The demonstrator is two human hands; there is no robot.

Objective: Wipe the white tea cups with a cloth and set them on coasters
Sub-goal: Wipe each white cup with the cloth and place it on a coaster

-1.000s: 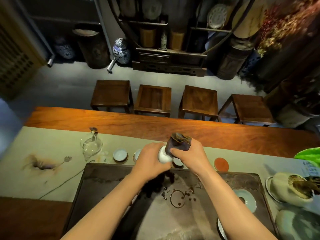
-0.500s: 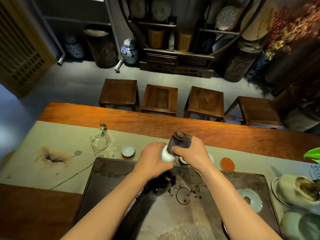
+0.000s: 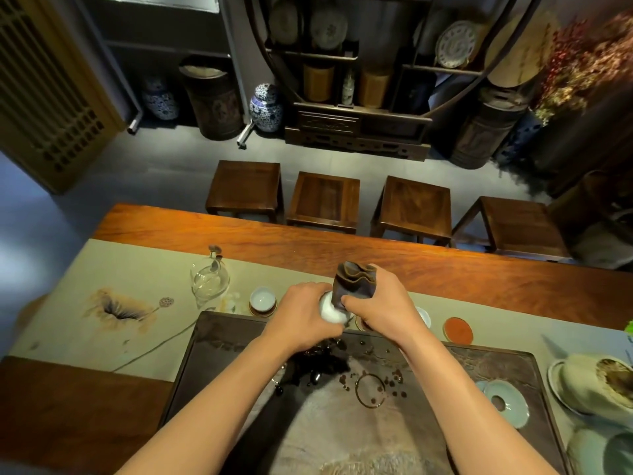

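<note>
Left hand: the left hand [image 3: 301,313] is closed around a white tea cup [image 3: 329,309], which is held above the far edge of the tea tray.
Right hand: the right hand [image 3: 376,305] is closed on a brown cloth [image 3: 354,286], gripped from the right side; the cloth's crumpled end stands up above the fingers.
Cup and cloth: the cloth is pressed against the right side of the held cup; whether it reaches inside the cup cannot be told.
Finished cup: a second white cup [image 3: 262,298] is seen upright on a dark coaster [image 3: 262,310], just left of the hands on the table runner.
Free coaster: a red coaster [image 3: 458,330] lies bare on the runner, to the right of the right hand.
Partly hidden items: another coaster edge and a pale rim are glimpsed behind the right wrist; what they carry cannot be told.
Tray: the dark tea tray [image 3: 205,365] lies near the person, marked with wet rings and drops.
Pitcher: a glass pitcher [image 3: 209,282] stands far left on the runner [image 3: 68,289].
Table: the wooden table [image 3: 479,272] extends to the far side.
</note>
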